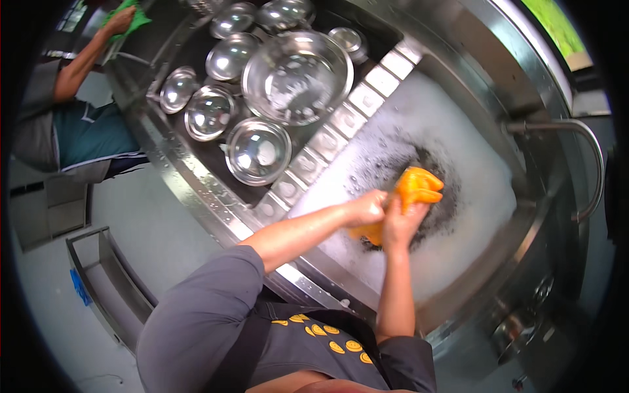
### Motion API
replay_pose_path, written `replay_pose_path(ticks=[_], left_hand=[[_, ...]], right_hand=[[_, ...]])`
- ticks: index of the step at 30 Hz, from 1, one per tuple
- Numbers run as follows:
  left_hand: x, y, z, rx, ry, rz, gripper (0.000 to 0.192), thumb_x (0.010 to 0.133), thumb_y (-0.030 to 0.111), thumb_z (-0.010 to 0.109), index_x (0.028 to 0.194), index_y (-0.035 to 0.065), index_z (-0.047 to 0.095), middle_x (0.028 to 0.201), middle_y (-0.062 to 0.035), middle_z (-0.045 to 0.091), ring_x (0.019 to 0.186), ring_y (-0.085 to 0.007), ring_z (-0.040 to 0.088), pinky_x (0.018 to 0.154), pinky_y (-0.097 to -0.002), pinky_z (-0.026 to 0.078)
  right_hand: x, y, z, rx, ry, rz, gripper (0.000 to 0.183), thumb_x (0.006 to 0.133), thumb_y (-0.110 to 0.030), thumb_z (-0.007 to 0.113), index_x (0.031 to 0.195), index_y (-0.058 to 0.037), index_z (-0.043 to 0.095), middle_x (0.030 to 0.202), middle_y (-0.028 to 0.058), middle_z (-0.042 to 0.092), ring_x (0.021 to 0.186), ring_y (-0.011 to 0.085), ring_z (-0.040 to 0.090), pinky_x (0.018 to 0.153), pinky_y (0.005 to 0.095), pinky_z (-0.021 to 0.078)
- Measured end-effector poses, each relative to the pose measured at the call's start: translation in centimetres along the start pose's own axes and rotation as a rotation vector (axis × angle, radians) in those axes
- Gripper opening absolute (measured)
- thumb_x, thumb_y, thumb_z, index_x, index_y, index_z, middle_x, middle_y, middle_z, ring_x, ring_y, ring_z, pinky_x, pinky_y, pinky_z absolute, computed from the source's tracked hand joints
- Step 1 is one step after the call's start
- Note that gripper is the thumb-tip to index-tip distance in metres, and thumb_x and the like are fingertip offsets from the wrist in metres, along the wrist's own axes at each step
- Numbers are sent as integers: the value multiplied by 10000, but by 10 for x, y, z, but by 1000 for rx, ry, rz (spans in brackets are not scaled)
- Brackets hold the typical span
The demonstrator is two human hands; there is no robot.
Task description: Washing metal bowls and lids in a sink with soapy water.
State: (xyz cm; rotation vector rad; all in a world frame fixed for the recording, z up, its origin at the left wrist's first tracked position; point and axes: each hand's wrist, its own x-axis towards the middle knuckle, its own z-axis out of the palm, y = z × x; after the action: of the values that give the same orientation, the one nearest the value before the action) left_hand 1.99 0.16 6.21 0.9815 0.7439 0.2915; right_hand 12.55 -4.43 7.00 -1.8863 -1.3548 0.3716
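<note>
Both my hands are over a steel sink basin of sudsy water [471,236]. My left hand [367,208] is closed in a fist on a wet orange cloth or rubber glove [416,185]; which of the two it is, I cannot tell. Against it, my right hand [404,222] grips the same orange item from the near side. Its upper part sticks out beyond my fingers in folds, and another orange part hangs at the water below my left hand. Dark water shows through the foam around my hands. Whether something lies inside the orange item is hidden.
Left of a divider with square segments [348,120], a second basin holds a large steel bowl [298,78] and several smaller steel bowls [258,151]. A curved faucet [589,147] stands at right. Upper left, another person's hand [120,20] holds a green cloth [140,18].
</note>
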Motion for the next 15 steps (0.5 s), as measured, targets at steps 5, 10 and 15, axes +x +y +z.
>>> replay_pose_path(ticks=[5,10,15], left_hand=[[-48,40,24,-250,-170,38,380,581,-104,372,886,-4,575,781,18,586,685,-52,500,590,-194,406],[-59,39,20,-480,-246,170,377,549,-93,366,841,-5,588,713,5,579,643,-59,515,563,-187,399],[-69,105,16,-543,-168,288,221,590,-17,434,742,14,591,601,32,515,538,-55,458,481,-194,359]], right_hand=[[50,64,-48,998,-287,812,322,856,-243,422,1087,-29,488,929,89,573,763,195,562,713,303,461],[-8,-4,-38,1221,-52,713,402,870,-332,368,1117,-29,464,995,74,538,882,194,544,795,319,441],[-50,6,2,1226,-15,751,634,769,-598,409,1148,-90,444,1068,43,513,983,198,502,857,345,404]])
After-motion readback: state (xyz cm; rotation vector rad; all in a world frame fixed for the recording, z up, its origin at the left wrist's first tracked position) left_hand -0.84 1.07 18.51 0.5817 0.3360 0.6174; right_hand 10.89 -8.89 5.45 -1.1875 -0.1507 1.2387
